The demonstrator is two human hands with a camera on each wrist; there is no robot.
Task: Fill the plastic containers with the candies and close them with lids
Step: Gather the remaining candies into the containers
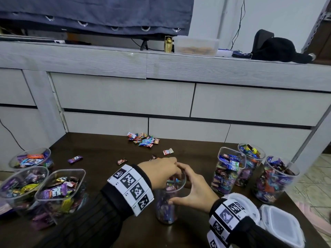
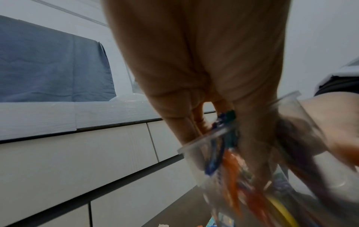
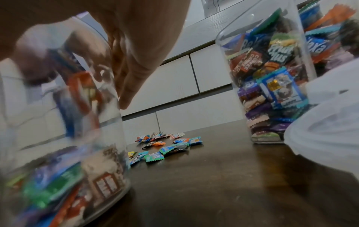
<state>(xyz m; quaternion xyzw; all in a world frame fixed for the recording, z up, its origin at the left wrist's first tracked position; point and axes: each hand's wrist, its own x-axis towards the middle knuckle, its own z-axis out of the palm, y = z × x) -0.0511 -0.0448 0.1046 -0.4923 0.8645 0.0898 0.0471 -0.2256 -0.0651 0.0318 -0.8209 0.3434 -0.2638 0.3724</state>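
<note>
A clear round container (image 1: 165, 210), partly filled with wrapped candies, stands near the table's front edge. My right hand (image 1: 186, 185) grips it, thumb on the near wall and fingers round the far rim. My left hand (image 1: 170, 174) hovers over its mouth, bunched fingers dipping inside. In the blurred left wrist view those fingers (image 2: 194, 122) pinch a blue and green candy (image 2: 227, 116) at the container rim (image 2: 204, 138). The right wrist view shows the container (image 3: 77, 138) close up with my right fingers (image 3: 136, 69) on it. Loose candies (image 1: 143, 139) lie in a pile at the table's far edge.
Three open, filled containers (image 1: 231, 169) stand on the right and three more (image 1: 60, 192) on the left. White lids (image 1: 279, 222) lie at the front right corner. Single candies (image 1: 75, 159) are scattered mid-table. A grey drawer cabinet (image 1: 125, 93) rises behind the table.
</note>
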